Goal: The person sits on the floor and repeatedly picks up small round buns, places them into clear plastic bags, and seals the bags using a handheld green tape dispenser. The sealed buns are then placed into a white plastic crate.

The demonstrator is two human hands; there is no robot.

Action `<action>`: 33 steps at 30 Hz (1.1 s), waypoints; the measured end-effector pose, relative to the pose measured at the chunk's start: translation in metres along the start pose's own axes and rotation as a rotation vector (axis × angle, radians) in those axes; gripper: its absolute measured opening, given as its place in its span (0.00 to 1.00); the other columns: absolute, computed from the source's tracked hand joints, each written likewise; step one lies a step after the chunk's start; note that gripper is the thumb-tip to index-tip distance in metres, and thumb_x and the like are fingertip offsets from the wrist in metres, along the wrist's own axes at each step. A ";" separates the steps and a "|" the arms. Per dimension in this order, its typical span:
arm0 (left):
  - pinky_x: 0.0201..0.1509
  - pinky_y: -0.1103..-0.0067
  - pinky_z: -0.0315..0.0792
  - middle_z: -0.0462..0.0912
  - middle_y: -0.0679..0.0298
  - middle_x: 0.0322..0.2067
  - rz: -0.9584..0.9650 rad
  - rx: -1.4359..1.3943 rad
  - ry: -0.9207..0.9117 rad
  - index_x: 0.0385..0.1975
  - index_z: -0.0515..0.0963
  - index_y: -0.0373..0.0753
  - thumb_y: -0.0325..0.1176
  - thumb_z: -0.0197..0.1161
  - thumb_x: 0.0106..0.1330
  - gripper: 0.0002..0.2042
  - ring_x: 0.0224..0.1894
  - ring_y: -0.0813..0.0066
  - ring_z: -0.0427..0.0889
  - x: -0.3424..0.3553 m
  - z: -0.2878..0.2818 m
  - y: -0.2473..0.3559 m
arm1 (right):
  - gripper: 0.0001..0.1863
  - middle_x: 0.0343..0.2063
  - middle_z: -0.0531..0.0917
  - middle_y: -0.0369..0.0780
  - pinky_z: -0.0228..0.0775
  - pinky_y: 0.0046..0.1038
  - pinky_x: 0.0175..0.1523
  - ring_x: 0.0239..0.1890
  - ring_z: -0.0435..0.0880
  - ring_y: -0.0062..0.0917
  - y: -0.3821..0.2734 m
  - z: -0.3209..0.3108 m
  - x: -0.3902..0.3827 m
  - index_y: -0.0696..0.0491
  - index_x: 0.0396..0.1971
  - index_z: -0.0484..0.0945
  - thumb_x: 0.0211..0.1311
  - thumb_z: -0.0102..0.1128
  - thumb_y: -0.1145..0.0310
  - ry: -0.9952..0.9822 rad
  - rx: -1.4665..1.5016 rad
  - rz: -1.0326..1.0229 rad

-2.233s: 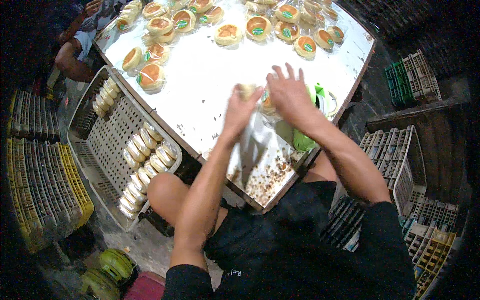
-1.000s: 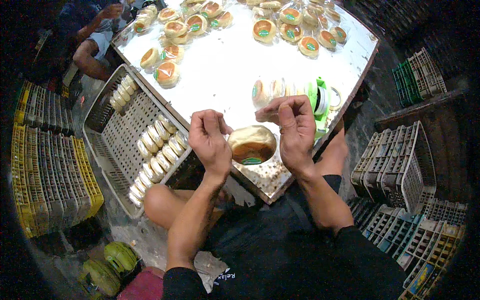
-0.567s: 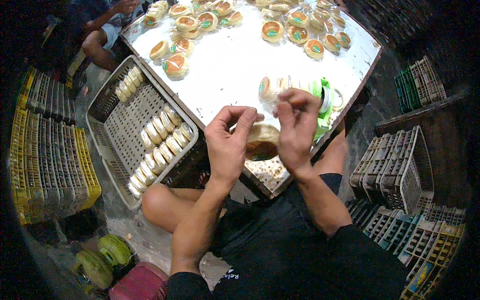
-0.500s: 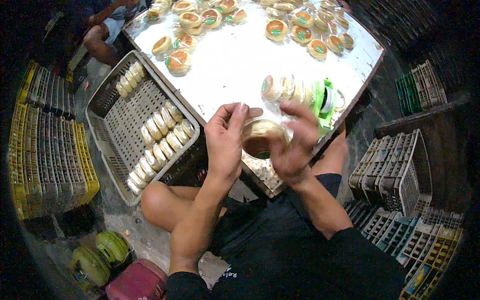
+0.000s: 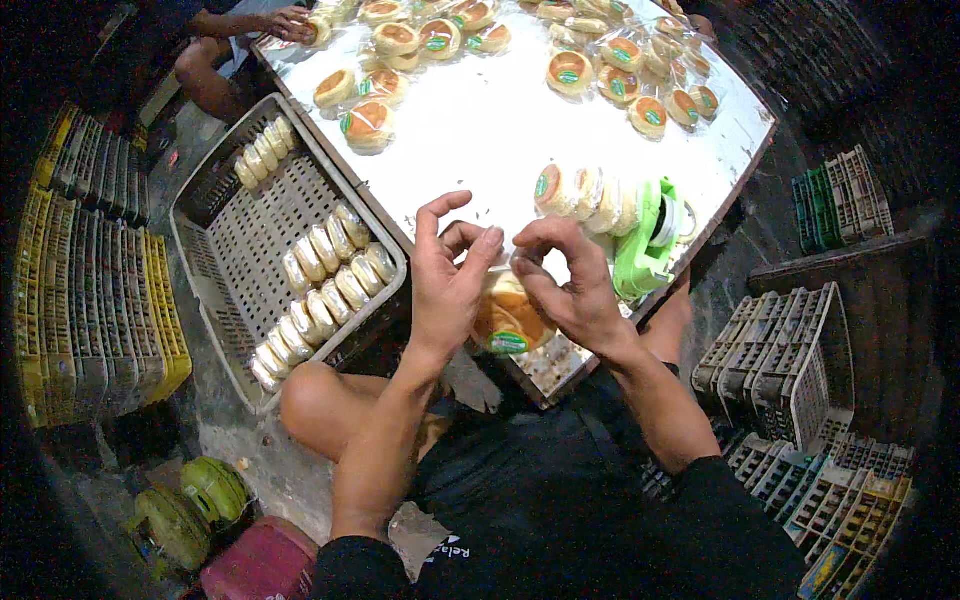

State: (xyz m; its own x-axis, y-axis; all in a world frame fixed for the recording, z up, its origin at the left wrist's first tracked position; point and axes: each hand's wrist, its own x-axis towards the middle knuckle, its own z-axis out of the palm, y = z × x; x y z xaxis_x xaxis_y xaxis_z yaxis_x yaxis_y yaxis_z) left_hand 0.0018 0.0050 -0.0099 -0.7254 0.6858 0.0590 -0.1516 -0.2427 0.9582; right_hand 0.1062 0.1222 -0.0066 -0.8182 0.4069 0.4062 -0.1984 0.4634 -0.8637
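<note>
A round bun [image 5: 512, 312] with a browned top and a green label sits at the table's near corner, in clear plastic. My left hand [image 5: 450, 280] is at its upper left, index finger raised, thumb and other fingers bent together at the wrapper's top. From the right, my right hand [image 5: 575, 285] pinches thumb and forefinger at the wrapper's upper edge; the film between is hard to make out. Just beyond stands a row of wrapped buns [image 5: 590, 198], beside a green tape dispenser [image 5: 645, 245].
Several wrapped buns [image 5: 440, 38] lie along the far side of the white table [image 5: 470, 130]. At the left, a grey crate [image 5: 250, 235] holds rows of wrapped buns. A co-worker's hand [image 5: 288, 24] touches a bun far left. Stacked crates [image 5: 95, 290] stand on both sides.
The bun has tipped so its browned top and label show near the table corner. My right hand has moved left into a pinch; my left forefinger has lifted. A co-worker's hand has appeared.
</note>
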 end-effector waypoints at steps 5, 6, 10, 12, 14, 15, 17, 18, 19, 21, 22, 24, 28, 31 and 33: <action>0.36 0.88 0.71 0.76 0.66 0.29 0.189 0.163 0.147 0.58 0.58 0.33 0.22 0.61 0.62 0.26 0.32 0.83 0.75 -0.012 0.007 0.003 | 0.11 0.29 0.79 0.39 0.71 0.27 0.40 0.34 0.80 0.27 0.008 0.004 0.000 0.55 0.36 0.79 0.52 0.59 0.82 0.099 -0.078 -0.043; 0.36 0.88 0.72 0.76 0.66 0.29 0.270 0.306 0.125 0.57 0.58 0.33 0.22 0.62 0.61 0.26 0.32 0.83 0.76 -0.007 0.003 -0.002 | 0.11 0.29 0.79 0.39 0.71 0.27 0.41 0.34 0.80 0.28 0.015 0.006 -0.002 0.55 0.36 0.79 0.52 0.60 0.82 0.116 -0.052 -0.038; 0.38 0.87 0.73 0.77 0.63 0.29 -0.035 0.255 0.112 0.58 0.59 0.33 0.24 0.64 0.61 0.27 0.41 0.83 0.75 0.000 0.008 0.001 | 0.12 0.29 0.78 0.39 0.71 0.28 0.40 0.34 0.79 0.30 0.018 0.007 -0.010 0.54 0.36 0.81 0.49 0.63 0.80 0.153 -0.034 0.101; 0.41 0.80 0.74 0.79 0.61 0.28 -0.154 0.150 0.166 0.51 0.69 0.35 0.27 0.66 0.60 0.20 0.44 0.79 0.74 -0.003 0.012 0.002 | 0.13 0.32 0.77 0.40 0.69 0.31 0.42 0.37 0.76 0.33 0.024 0.000 -0.014 0.52 0.35 0.81 0.46 0.64 0.79 0.102 -0.269 0.026; 0.46 0.74 0.72 0.79 0.61 0.31 0.041 0.521 -0.011 0.42 0.75 0.37 0.29 0.67 0.59 0.13 0.45 0.72 0.74 -0.002 0.003 0.000 | 0.12 0.35 0.76 0.41 0.68 0.34 0.46 0.40 0.75 0.35 0.024 -0.007 -0.015 0.52 0.33 0.80 0.45 0.65 0.78 0.125 -0.393 -0.148; 0.49 0.71 0.71 0.78 0.61 0.33 0.140 0.704 -0.104 0.37 0.78 0.38 0.30 0.67 0.58 0.10 0.46 0.69 0.74 -0.001 0.000 0.000 | 0.12 0.36 0.75 0.41 0.67 0.35 0.47 0.42 0.74 0.36 0.025 -0.010 -0.013 0.52 0.32 0.80 0.44 0.66 0.77 0.136 -0.455 -0.235; 0.58 0.66 0.62 0.74 0.60 0.43 0.556 1.169 -0.018 0.29 0.80 0.41 0.34 0.70 0.54 0.07 0.56 0.56 0.63 0.003 0.006 -0.001 | 0.07 0.39 0.74 0.42 0.64 0.35 0.52 0.46 0.72 0.36 0.035 -0.015 -0.002 0.53 0.26 0.77 0.45 0.66 0.74 0.130 -0.566 -0.242; 0.57 0.69 0.63 0.75 0.61 0.41 0.520 1.103 0.077 0.28 0.79 0.39 0.34 0.69 0.55 0.07 0.53 0.60 0.67 -0.001 0.012 -0.006 | 0.06 0.40 0.75 0.41 0.65 0.34 0.52 0.46 0.73 0.33 0.035 -0.013 -0.006 0.54 0.26 0.77 0.49 0.65 0.74 0.195 -0.307 -0.047; 0.55 0.72 0.65 0.76 0.62 0.39 0.489 1.037 0.177 0.28 0.79 0.38 0.33 0.69 0.56 0.07 0.49 0.65 0.70 -0.003 0.017 -0.008 | 0.04 0.40 0.75 0.40 0.65 0.32 0.52 0.45 0.73 0.30 0.033 -0.008 -0.006 0.54 0.26 0.77 0.53 0.64 0.73 0.255 -0.045 0.137; 0.47 0.80 0.67 0.76 0.65 0.35 -0.185 0.027 0.183 0.24 0.77 0.35 0.32 0.67 0.60 0.08 0.40 0.77 0.72 0.003 0.028 -0.008 | 0.04 0.41 0.76 0.39 0.67 0.27 0.50 0.43 0.74 0.22 0.010 0.013 -0.009 0.56 0.28 0.76 0.59 0.60 0.73 0.463 0.346 0.329; 0.39 0.87 0.66 0.73 0.68 0.30 -0.162 -0.042 0.219 0.27 0.72 0.35 0.26 0.64 0.61 0.06 0.32 0.85 0.69 0.004 0.032 -0.010 | 0.07 0.42 0.76 0.39 0.67 0.24 0.47 0.42 0.74 0.19 0.000 0.025 -0.010 0.57 0.39 0.73 0.61 0.58 0.74 0.530 0.360 0.333; 0.37 0.86 0.65 0.71 0.68 0.28 -0.003 -0.106 0.255 0.30 0.67 0.37 0.23 0.63 0.60 0.09 0.31 0.85 0.67 0.007 0.032 -0.025 | 0.19 0.43 0.76 0.42 0.69 0.25 0.50 0.43 0.76 0.22 -0.006 0.023 -0.008 0.56 0.52 0.65 0.62 0.54 0.77 0.600 0.459 0.294; 0.36 0.85 0.64 0.66 0.70 0.26 0.054 -0.041 0.207 0.34 0.60 0.40 0.20 0.61 0.59 0.14 0.29 0.85 0.65 0.009 0.029 -0.035 | 0.19 0.45 0.76 0.46 0.68 0.30 0.55 0.47 0.77 0.30 0.041 -0.042 -0.041 0.57 0.54 0.66 0.62 0.54 0.75 0.755 -0.006 0.183; 0.40 0.84 0.66 0.69 0.69 0.29 0.034 0.011 0.153 0.34 0.63 0.41 0.20 0.61 0.60 0.12 0.32 0.84 0.67 0.012 0.030 -0.038 | 0.16 0.44 0.78 0.48 0.67 0.33 0.54 0.47 0.77 0.36 0.080 -0.100 -0.095 0.59 0.42 0.77 0.60 0.61 0.64 0.634 -0.655 0.576; 0.37 0.85 0.64 0.68 0.69 0.27 0.050 0.036 0.128 0.34 0.61 0.39 0.21 0.61 0.60 0.12 0.30 0.85 0.65 0.014 0.040 -0.036 | 0.20 0.42 0.79 0.49 0.66 0.32 0.53 0.46 0.77 0.37 0.074 -0.101 -0.093 0.59 0.37 0.81 0.60 0.59 0.54 0.614 -0.616 0.778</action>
State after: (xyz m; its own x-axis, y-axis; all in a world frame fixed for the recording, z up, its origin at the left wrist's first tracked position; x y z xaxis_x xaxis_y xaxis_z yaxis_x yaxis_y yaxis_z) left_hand 0.0235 0.0510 -0.0324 -0.8117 0.5795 0.0727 -0.0904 -0.2477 0.9646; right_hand 0.2225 0.1984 -0.0785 -0.1717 0.9838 0.0524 0.6750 0.1562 -0.7211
